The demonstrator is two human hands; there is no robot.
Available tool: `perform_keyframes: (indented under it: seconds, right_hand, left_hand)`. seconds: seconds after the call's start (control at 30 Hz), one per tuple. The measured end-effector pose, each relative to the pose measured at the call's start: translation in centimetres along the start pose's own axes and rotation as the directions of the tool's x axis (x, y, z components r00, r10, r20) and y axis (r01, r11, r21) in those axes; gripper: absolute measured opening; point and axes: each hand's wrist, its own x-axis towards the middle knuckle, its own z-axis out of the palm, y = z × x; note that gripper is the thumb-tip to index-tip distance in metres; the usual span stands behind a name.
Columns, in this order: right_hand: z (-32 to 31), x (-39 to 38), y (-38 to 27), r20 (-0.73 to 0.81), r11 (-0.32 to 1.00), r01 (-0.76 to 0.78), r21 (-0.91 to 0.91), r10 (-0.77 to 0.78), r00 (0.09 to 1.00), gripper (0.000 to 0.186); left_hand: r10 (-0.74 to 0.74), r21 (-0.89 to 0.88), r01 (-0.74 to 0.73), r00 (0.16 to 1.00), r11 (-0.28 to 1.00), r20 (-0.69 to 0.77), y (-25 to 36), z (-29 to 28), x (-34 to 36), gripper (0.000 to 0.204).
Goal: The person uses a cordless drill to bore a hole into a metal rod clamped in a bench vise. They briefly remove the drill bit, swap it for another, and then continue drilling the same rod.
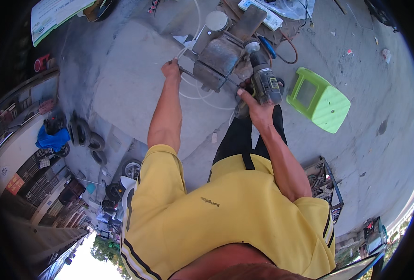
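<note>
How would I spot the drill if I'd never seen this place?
Find the grimy metal machine near the top centre. Just right of it, the person's right hand grips the mostly dark drill. Unlike the bright green stool farther right, it has a round attachment at its tip.

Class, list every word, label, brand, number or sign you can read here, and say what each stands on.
I won't copy out wording, but printing shows here:
Yellow shirt: one short dark word across the front.
Power drill at the right hand: small label, too small to read.
White-and-green board, upper left: lines of print, too blurred to read.
Red panel on the left: any markings too small to read.
</note>
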Motion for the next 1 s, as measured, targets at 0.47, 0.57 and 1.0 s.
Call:
perform_keyframes:
  seconds: [0.47,0.57,1.0]
  right_hand:
    - [0.4,0.0,0.7,-0.071,0.999,-0.023,-0.030,0.021,0.997,0.036]
    - [0.5,0.3,1.0,-0.090,0.997,0.023,-0.076,-0.029,0.996,0.034]
    - [0.3,0.8,0.8,-0.056,0.998,-0.003,-0.067,-0.001,0.998,0.034]
  left_hand:
    - [-0.520,0.133,0.570,0.597,0.811,0.611,-14.3,5.3,-16.8,0.046]
    - [-0.496,-0.114,0.715,0.581,0.689,0.646,-9.4,4.9,-25.5,0.045]
    - [-0.616,-0.331,0.901,0.432,0.279,0.658,-16.7,-0.2,-25.5,0.029]
